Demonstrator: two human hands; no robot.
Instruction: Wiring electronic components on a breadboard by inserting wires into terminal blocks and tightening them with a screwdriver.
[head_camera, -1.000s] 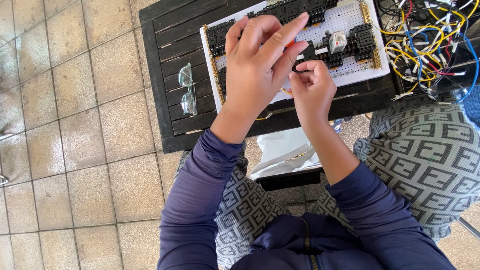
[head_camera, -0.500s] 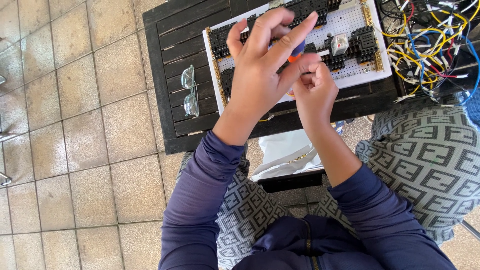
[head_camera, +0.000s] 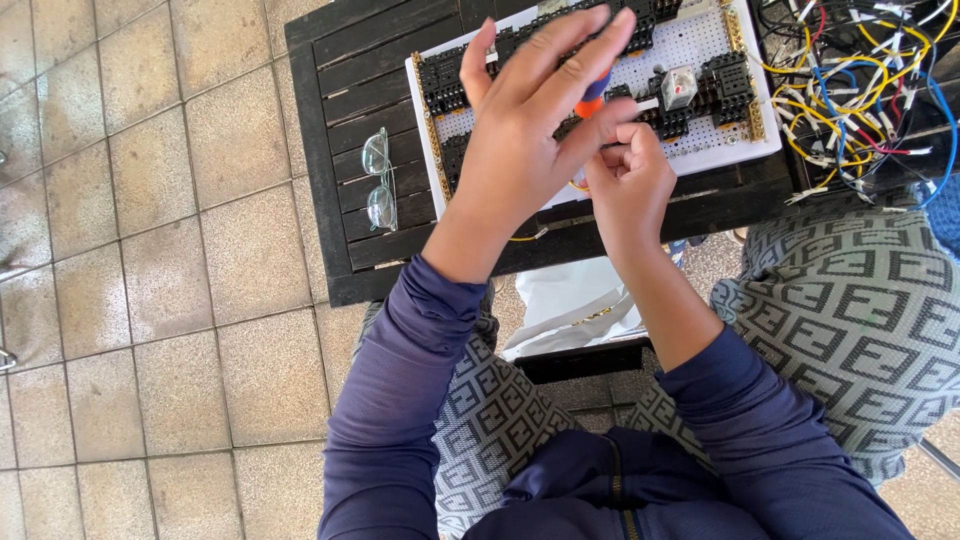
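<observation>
**Screwdriver pinched between two hands over the wiring board**

From the head camera, looking straight down: the left hand (head_camera: 520, 140) is raised above the dark slatted wooden table (head_camera: 330, 170), palm down, its fingers (head_camera: 585, 50) stretched long and fanned toward the far edge. Under the palm, an orange-and-blue handled screwdriver (head_camera: 593, 97) pokes out between the index and middle fingers, so this hand seems to press on the handle's top rather than wrap it; how firmly, I cannot tell.

The right hand (head_camera: 630, 185) sits just beside and slightly nearer the body, curled into a loose fist, fingers (head_camera: 622, 150) clenched around something small at the tool's lower part. What exactly it pinches is hidden.

The tool's long axis runs roughly up toward the camera, its tip aimed down at the white perforated board with black terminal blocks (head_camera: 690, 50), which lies directly beneath both hands. The right hand is the nearer one to the tip.

Off to the side, clear-framed glasses (head_camera: 377, 180) lie on the table well apart from the board, and a tangle of yellow, blue, red and white wires (head_camera: 850, 80) spreads past the board's other end.
</observation>
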